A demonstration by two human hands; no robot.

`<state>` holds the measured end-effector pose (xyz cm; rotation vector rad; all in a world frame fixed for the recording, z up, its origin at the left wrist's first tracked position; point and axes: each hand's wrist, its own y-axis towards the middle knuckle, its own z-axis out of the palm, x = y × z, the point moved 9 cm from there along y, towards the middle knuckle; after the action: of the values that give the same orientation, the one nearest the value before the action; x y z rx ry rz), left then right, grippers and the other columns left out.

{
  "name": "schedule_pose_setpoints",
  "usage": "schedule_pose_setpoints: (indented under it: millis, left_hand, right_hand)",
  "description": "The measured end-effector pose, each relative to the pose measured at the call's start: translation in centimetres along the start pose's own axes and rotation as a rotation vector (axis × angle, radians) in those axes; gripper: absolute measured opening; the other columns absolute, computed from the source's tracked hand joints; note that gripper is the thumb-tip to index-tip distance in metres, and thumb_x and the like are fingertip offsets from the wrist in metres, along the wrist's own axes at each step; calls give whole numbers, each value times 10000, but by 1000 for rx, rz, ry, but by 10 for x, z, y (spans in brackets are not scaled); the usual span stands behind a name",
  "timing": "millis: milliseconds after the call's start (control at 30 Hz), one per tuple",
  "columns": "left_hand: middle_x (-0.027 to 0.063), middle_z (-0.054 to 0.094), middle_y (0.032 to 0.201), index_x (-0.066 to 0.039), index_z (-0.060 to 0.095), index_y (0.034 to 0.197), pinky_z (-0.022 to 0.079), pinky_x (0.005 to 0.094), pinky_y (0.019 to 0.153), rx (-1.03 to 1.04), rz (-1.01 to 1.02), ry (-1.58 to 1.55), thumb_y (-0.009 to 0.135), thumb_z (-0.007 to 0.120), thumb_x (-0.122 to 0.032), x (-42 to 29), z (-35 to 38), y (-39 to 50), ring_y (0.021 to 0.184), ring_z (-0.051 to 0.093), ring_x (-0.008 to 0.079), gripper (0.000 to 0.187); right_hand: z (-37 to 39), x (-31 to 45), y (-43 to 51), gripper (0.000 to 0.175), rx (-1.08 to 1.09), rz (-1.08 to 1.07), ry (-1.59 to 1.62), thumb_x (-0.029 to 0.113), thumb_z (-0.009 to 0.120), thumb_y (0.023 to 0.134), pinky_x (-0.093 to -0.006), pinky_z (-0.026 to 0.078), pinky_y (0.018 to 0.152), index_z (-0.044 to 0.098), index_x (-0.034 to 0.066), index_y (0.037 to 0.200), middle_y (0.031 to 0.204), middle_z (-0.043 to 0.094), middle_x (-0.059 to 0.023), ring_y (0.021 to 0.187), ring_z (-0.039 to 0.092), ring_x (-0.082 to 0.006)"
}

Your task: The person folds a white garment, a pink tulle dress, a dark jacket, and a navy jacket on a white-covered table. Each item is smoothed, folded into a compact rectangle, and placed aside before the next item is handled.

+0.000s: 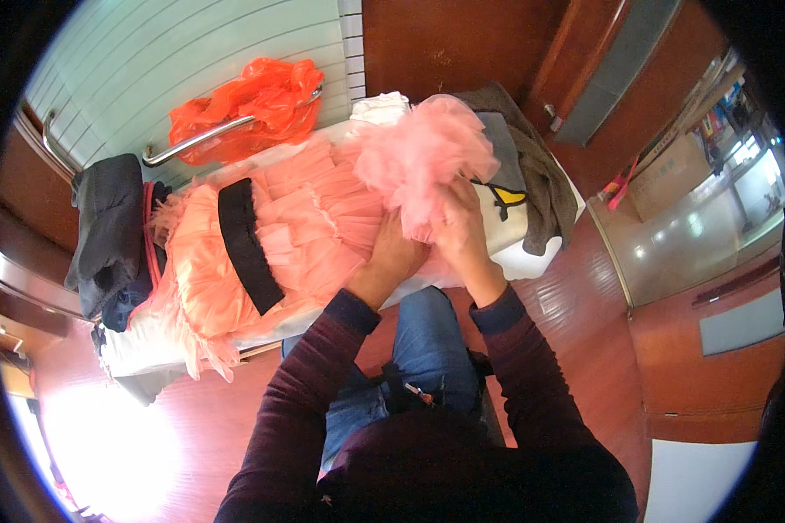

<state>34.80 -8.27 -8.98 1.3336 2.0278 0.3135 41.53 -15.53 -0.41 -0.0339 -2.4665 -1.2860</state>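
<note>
A pink tulle dress (301, 216) with ruffled layers and a black waistband (248, 245) lies spread over a white-covered table. Its right-hand end is bunched into a fluffy heap of tulle (432, 144). My left hand (399, 245) grips the lower edge of this bunch, its fingertips partly hidden by the fabric. Close beside it on the right, my right hand (461, 219) holds the same bunched tulle, with the cloth rising above the fingers.
Dark folded clothes (108, 229) lie at the table's left end. Behind the dress, a red plastic bag (255, 111) hangs by a metal rail (203, 139). A folded white cloth (379, 108), a brown towel (549, 189) and a cream cloth with a yellow-and-black design (507, 222) lie at the right.
</note>
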Motion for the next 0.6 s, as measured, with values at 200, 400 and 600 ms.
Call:
schedule_pose_setpoints:
  millis: [200,400,600]
  left_hand:
    - [219,743,1020,-13,738,1115,520,505,947,457,-164,134,921,680,-241,-4,-103,-31,1043,701,406,304]
    - [229,726,1074,5,728,1143,558,463,912,30,142,-142,965,667,-198,-51,-142,10,1007,694,415,276]
    - [246,716,1146,35,693,1208,521,487,1001,325,-163,-481,1007,627,-191,-2,-50,23,1137,670,432,310]
  right_hand:
    - [40,46,-10,241,348,-204,155,90,623,905,-458,496,1015,702,26,1124,1147,620,-148,1111,612,-360]
    - [70,57,-35,274,394,-198,156,190,643,939,-495,465,1060,720,26,1145,1185,653,-176,1175,606,-368]
    - [39,54,-53,284,625,-166,205,172,676,994,-480,457,1110,716,14,1225,1208,718,-185,1217,640,-385]
